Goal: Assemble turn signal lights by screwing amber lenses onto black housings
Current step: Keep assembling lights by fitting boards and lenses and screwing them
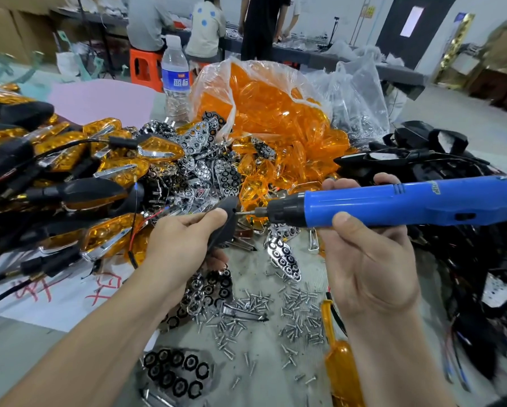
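The left hand (184, 245) gripped a dark, pointed plastic turn-signal housing (227, 221) above the middle of the grey worktable (258, 374), thumb laid along its top and the other fingers curled underneath; whether an amber lens sat on it could not be told. The right hand (369, 254) held a blue cylindrical electric screwdriver (393, 201) lying nearly level, thumb pressed on the near side of the barrel and fingers wrapped over the far side. Its thin metal bit (246, 213) touched the right face of the housing. Below the hands lay a scatter of small silver screws (299, 306) and chrome honeycomb-patterned reflector plates (286, 258). Behind them a clear plastic bag (217, 80) bulged with loose transparent amber lenses (269, 113), some spilling onto the table. A heap of assembled amber-and-black lights (99, 171) lay at the left, a tangle of bare black housings with wires (422, 160) at the right, and a clear plastic water bottle (175, 71) stood just left of the bag.
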Motion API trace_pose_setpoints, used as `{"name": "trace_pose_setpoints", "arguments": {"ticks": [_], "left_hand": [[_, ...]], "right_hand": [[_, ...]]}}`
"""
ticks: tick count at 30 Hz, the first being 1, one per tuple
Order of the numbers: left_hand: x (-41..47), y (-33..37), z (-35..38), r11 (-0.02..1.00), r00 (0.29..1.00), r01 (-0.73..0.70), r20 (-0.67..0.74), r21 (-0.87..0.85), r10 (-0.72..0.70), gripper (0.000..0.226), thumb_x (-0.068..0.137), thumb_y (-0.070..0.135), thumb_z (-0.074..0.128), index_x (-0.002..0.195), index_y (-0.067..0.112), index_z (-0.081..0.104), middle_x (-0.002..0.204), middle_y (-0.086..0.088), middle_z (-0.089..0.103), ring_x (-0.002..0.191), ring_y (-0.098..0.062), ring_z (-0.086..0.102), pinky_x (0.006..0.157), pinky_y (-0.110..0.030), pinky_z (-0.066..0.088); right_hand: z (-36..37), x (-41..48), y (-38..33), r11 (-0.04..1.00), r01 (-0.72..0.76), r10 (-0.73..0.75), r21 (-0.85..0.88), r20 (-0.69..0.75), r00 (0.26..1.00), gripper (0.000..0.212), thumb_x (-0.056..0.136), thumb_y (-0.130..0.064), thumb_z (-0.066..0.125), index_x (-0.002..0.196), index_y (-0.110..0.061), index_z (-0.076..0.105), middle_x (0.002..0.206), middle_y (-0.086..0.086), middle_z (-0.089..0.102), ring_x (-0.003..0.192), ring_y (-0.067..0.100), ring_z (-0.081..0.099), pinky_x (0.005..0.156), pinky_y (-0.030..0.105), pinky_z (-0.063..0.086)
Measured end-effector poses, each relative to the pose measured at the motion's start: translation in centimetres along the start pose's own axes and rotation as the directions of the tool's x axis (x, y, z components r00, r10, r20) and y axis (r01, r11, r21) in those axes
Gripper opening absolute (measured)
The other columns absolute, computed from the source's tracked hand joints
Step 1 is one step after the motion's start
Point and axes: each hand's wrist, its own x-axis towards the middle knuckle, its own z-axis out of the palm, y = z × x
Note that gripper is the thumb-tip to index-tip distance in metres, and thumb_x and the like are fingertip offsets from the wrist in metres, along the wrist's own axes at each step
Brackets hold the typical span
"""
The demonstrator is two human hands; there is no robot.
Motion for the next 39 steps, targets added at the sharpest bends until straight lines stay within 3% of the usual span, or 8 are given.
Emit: {"name": "trace_pose_setpoints", "arguments": {"ticks": [7, 12, 18, 24, 28, 31, 35, 39], "left_hand": [[-0.2, 0.2, 0.0, 1.000, 1.000, 0.018, 0.013, 0.010, -0.018, 0.015, 0.094, 0.028, 0.075, 0.098, 0.014, 0.077, 0.098, -0.016, 0.074, 0.049, -0.028, 0.069, 0.044, -0.026, 0.054], [-0.2, 0.1, 0.2, 1.000, 1.000, 0.017, 0.011, 0.024, -0.017, 0.017, 0.093, 0.028, 0.077, 0.101, 0.013, 0.080, 0.099, -0.015, 0.074, 0.050, -0.029, 0.070, 0.047, -0.028, 0.056], [-0.7, -0.1, 0.3, 0.989, 0.996, -0.068, -0.048, 0.128, 0.075, 0.006, 0.090, 0.029, 0.079, 0.086, 0.026, 0.081, 0.077, -0.004, 0.078, 0.052, -0.031, 0.072, 0.046, -0.028, 0.056], [-1.1, 0.3, 0.0, 0.970, 0.984, -0.105, -0.115, 0.219, 0.133, 0.022, 0.086, 0.031, 0.081, 0.066, 0.039, 0.079, 0.065, -0.005, 0.076, 0.044, -0.028, 0.068, 0.046, -0.028, 0.052], [-1.5, 0.9, 0.0, 0.966, 0.985, -0.087, -0.122, 0.243, 0.119, 0.032, 0.085, 0.034, 0.083, 0.058, 0.048, 0.075, 0.063, -0.002, 0.075, 0.042, -0.024, 0.067, 0.047, -0.031, 0.055], [-1.6, 1.4, -0.2, 0.964, 0.987, -0.075, -0.117, 0.254, 0.108, 0.025, 0.086, 0.036, 0.081, 0.063, 0.045, 0.078, 0.062, -0.009, 0.074, 0.042, -0.027, 0.066, 0.055, -0.039, 0.060], [-1.6, 1.7, -0.6, 0.946, 0.989, -0.091, -0.086, 0.312, 0.124, 0.020, 0.087, 0.040, 0.079, 0.069, 0.047, 0.077, 0.058, -0.010, 0.072, 0.041, -0.024, 0.067, 0.054, -0.032, 0.058], [-1.5, 1.5, -0.8, 0.934, 0.991, -0.062, -0.088, 0.351, 0.099, 0.021, 0.086, 0.042, 0.080, 0.066, 0.036, 0.078, 0.056, -0.007, 0.072, 0.043, -0.022, 0.068, 0.046, -0.024, 0.052]], "right_hand": [[0.1, -0.1, 0.2, 0.999, 0.031, -0.031, -0.023, 0.004, 1.000, 0.067, 0.077, 0.023, 0.049, 0.129, -0.018, 0.038, 0.104, 0.016, 0.063, 0.108, 0.032, 0.063, 0.108, 0.057, 0.048], [0.1, -0.1, 0.2, 1.000, 0.009, -0.009, -0.020, 0.005, 1.000, 0.065, 0.076, 0.022, 0.051, 0.126, -0.018, 0.039, 0.101, 0.013, 0.065, 0.105, 0.031, 0.064, 0.107, 0.054, 0.051], [0.2, -0.3, 0.4, 0.992, 0.034, -0.025, -0.119, 0.078, 0.997, 0.064, 0.071, 0.023, 0.053, 0.120, -0.017, 0.041, 0.101, 0.013, 0.066, 0.109, 0.033, 0.062, 0.106, 0.050, 0.050], [0.6, -0.4, 1.0, 0.973, 0.067, -0.018, -0.220, 0.218, 0.976, 0.056, 0.069, 0.023, 0.052, 0.110, -0.013, 0.042, 0.103, 0.020, 0.064, 0.103, 0.032, 0.063, 0.097, 0.042, 0.053], [0.2, -0.3, 1.0, 0.977, 0.056, -0.006, -0.205, 0.238, 0.971, 0.055, 0.067, 0.024, 0.051, 0.107, -0.011, 0.043, 0.101, 0.018, 0.063, 0.107, 0.032, 0.063, 0.102, 0.044, 0.051], [-0.1, -0.3, 0.9, 0.974, 0.052, 0.013, -0.219, 0.286, 0.958, 0.051, 0.064, 0.027, 0.050, 0.102, -0.007, 0.043, 0.101, 0.018, 0.059, 0.108, 0.034, 0.059, 0.108, 0.049, 0.047], [-0.3, -0.5, 0.7, 0.965, 0.071, 0.020, -0.254, 0.337, 0.941, 0.046, 0.063, 0.028, 0.047, 0.097, -0.003, 0.043, 0.098, 0.021, 0.055, 0.107, 0.035, 0.059, 0.106, 0.052, 0.047], [-0.4, -0.3, 0.5, 0.955, 0.077, 0.028, -0.287, 0.346, 0.938, 0.046, 0.060, 0.028, 0.046, 0.095, -0.001, 0.044, 0.094, 0.016, 0.061, 0.104, 0.035, 0.061, 0.105, 0.051, 0.048]]}}
